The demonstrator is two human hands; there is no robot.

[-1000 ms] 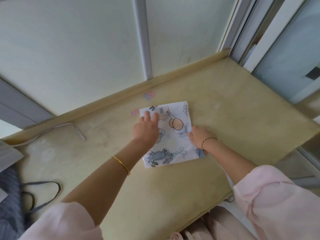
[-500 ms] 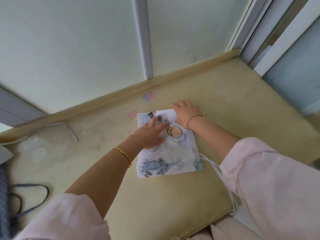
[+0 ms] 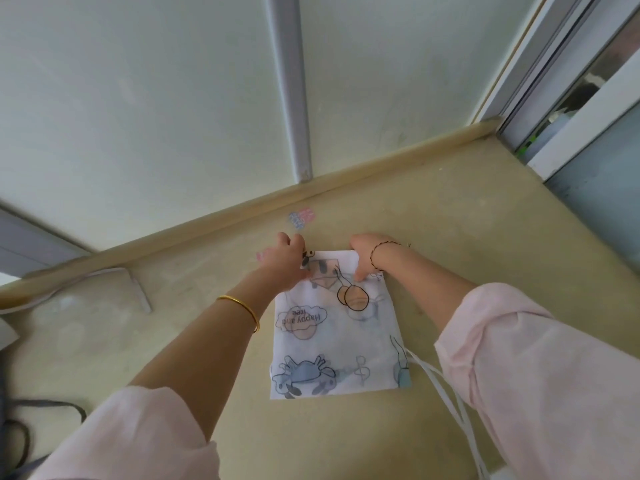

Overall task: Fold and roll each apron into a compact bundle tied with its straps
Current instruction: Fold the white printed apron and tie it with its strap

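Note:
A white apron (image 3: 339, 341) printed with cartoon animals lies folded into a rectangle on the beige counter (image 3: 485, 237). My left hand (image 3: 285, 261) grips its far left corner, fingers curled over the edge. My right hand (image 3: 363, 258) grips the far right corner, thumb on top of the cloth. Its white straps (image 3: 446, 400) trail off the near right corner toward the counter's front edge.
A white wall with a grey vertical strip (image 3: 287, 84) stands behind the counter. Small stickers (image 3: 301, 216) lie just beyond my hands. A white strap (image 3: 135, 285) lies at the left, and a grey strap (image 3: 45, 407) at the near left. A window frame (image 3: 554, 98) closes the right side.
Both hands moved to the apron's far edge: the left went from flat on the middle to the far left corner, the right from the near right side to the far right corner.

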